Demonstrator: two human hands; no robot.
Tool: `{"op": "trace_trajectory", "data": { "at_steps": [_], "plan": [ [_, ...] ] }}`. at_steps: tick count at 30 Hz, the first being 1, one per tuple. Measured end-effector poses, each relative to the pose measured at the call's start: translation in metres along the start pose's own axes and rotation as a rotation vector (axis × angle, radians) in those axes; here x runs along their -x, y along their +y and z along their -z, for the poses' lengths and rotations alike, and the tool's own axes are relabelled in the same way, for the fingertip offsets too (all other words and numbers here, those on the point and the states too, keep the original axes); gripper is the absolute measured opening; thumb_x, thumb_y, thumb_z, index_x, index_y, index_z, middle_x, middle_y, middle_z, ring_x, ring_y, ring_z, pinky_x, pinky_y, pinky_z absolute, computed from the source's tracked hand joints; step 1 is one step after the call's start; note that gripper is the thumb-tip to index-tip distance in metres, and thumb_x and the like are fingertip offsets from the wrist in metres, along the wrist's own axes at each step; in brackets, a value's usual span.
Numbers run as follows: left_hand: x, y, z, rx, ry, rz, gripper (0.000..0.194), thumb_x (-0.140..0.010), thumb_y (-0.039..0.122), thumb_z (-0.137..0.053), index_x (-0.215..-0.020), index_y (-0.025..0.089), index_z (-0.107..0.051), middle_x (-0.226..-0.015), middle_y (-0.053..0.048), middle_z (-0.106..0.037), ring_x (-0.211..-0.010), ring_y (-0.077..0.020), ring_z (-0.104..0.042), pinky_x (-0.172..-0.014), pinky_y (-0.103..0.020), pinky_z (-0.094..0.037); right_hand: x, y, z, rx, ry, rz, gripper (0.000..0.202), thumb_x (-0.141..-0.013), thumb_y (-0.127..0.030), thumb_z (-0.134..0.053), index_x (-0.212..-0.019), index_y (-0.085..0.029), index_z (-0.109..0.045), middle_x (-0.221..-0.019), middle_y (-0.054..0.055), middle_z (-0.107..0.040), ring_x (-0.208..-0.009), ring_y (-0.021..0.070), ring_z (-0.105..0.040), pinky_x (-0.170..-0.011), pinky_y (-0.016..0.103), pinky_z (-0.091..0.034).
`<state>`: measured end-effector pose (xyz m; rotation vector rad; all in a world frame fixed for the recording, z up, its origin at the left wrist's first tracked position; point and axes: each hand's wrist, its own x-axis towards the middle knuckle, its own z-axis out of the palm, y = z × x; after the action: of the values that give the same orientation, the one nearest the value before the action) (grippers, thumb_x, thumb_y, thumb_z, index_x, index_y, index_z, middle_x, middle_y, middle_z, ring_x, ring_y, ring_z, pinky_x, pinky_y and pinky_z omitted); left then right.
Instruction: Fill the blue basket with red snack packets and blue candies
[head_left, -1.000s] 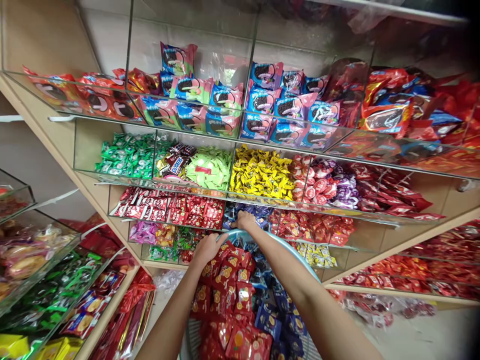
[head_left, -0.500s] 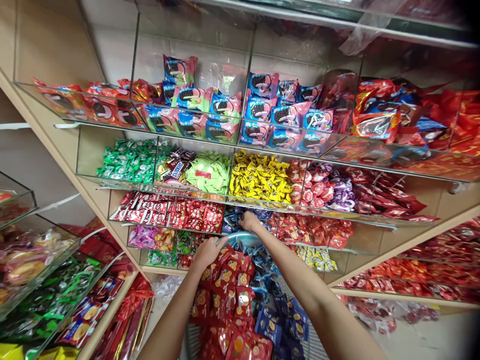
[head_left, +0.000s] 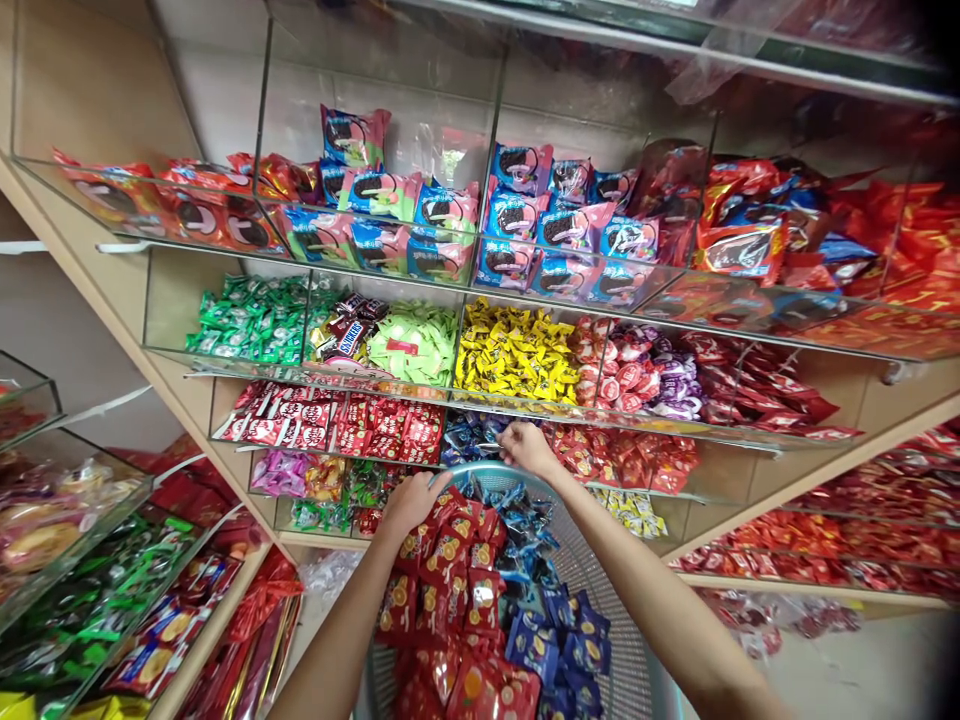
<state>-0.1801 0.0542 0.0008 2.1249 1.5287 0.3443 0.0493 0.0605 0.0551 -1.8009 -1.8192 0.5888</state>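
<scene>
Basket [head_left: 622, 640], teal, mesh-walled, lies at 6 o'clock of the view, below the shelves. Left hand [head_left: 411, 503] at the basket's 11 o'clock, curled closed on the rim. Right hand [head_left: 527, 448] just beyond the rim at 12 o'clock, fingers bent inward, mostly closed, at the shelf packets [head_left: 469, 438], small and blue; cannot tell whether it has hold of one. Basket contents: red packets [head_left: 442, 590] with orange print, heaped from 11 round to 6 o'clock; dark blue packets [head_left: 559, 640] at 4 o'clock; shiny light-blue sweets [head_left: 525, 520] around 12. From the right hand: yellow sweets [head_left: 517, 355] one tier up at 12 o'clock, red sweets [head_left: 645, 460] at 3 o'clock.
</scene>
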Motion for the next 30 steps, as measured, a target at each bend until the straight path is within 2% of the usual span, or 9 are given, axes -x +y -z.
{"op": "trace_trajectory", "data": {
  "at_steps": [5,12,17,22,26,30],
  "plan": [
    [0.000,0.001,0.000,0.017,-0.002,-0.007,0.065,-0.074,0.067,-0.013,-0.073,0.018,-0.056,-0.076,-0.008,-0.061,-0.067,-0.0196,-0.056,-0.052,-0.023,-0.032,0.033,0.010,0.014,-0.199,-0.062,0.185,0.029,-0.080,-0.043,-0.039,-0.071,-0.018,-0.047,-0.060,-0.001,-0.059,-0.048,0.0097,-0.054,-0.046,0.019,-0.040],
    [0.001,0.003,0.002,0.014,-0.022,0.010,0.065,-0.075,0.067,-0.013,-0.076,0.017,-0.056,-0.077,-0.010,-0.062,-0.068,-0.0197,-0.057,-0.053,-0.022,-0.033,0.063,0.022,0.013,0.051,-0.059,0.281,0.027,-0.085,-0.039,-0.032,-0.079,-0.019,-0.050,-0.056,-0.003,-0.053,-0.051,0.0104,-0.050,-0.051,0.021,-0.037],
    [0.001,0.002,0.001,0.001,-0.005,-0.011,0.065,-0.075,0.067,-0.012,-0.072,0.018,-0.055,-0.074,-0.009,-0.061,-0.065,-0.0192,-0.056,-0.052,-0.022,-0.032,0.071,0.020,0.004,0.208,-0.040,0.356,0.025,-0.085,-0.037,-0.033,-0.089,-0.021,-0.052,-0.082,0.002,-0.057,-0.072,0.0129,-0.054,-0.064,0.023,-0.039],
    [0.001,0.001,0.000,0.018,-0.009,-0.016,0.063,-0.075,0.066,-0.012,-0.070,0.019,-0.054,-0.072,-0.008,-0.061,-0.064,-0.0188,-0.056,-0.053,-0.023,-0.033,0.053,0.019,0.008,0.271,0.041,0.324,0.026,-0.085,-0.038,-0.034,-0.092,-0.022,-0.053,-0.090,0.004,-0.056,-0.078,0.0136,-0.054,-0.068,0.024,-0.040],
    [0.001,0.003,0.002,0.034,-0.017,-0.007,0.063,-0.075,0.066,-0.014,-0.071,0.019,-0.055,-0.072,-0.008,-0.061,-0.065,-0.0188,-0.057,-0.054,-0.023,-0.034,0.017,0.021,0.009,0.342,0.104,0.274,0.023,-0.084,-0.030,-0.037,-0.098,-0.022,-0.052,-0.096,0.004,-0.056,-0.084,0.0142,-0.053,-0.072,0.024,-0.039],
    [0.002,0.004,0.005,0.029,-0.028,0.011,0.064,-0.075,0.067,-0.015,-0.077,0.019,-0.057,-0.076,-0.009,-0.062,-0.070,-0.0203,-0.057,-0.054,-0.023,-0.034,-0.016,0.023,-0.003,0.355,0.080,0.197,0.024,-0.077,-0.028,-0.049,-0.099,-0.023,-0.055,-0.101,0.006,-0.057,-0.088,0.0177,-0.054,-0.071,0.024,-0.038]
  ]
}}
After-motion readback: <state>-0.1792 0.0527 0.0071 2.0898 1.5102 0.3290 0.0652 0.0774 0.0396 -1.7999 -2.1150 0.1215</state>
